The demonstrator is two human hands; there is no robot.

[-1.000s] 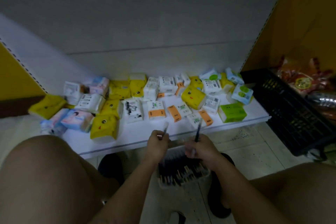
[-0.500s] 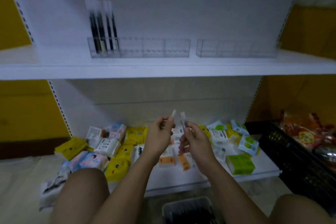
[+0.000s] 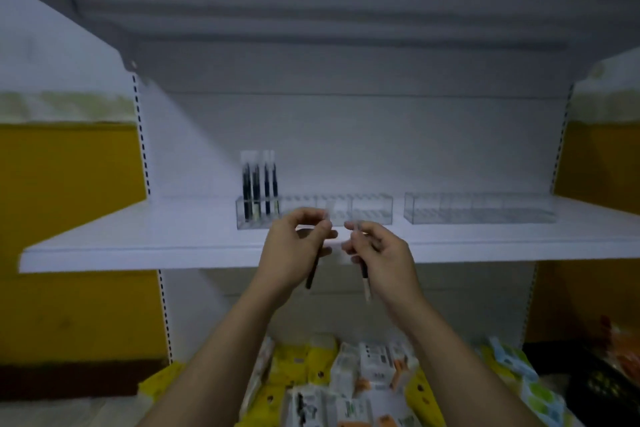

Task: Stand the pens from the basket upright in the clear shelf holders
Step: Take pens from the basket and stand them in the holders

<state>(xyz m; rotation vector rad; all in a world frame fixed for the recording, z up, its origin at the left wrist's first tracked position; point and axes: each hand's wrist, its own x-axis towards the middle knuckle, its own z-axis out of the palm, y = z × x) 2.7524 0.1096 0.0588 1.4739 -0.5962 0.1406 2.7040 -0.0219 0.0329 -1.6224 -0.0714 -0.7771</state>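
Presently the left grip is pinching the left pen and the right grip is pinching the right pen, both being held near-upright before the shelf edge, evidently for dropping into the clear holder beside the standing pens.

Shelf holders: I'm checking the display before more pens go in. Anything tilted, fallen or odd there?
Nothing stands out. The packaged pens stand upright in the leftmost compartment of the left holder, and the right holder sits square on the white shelf.
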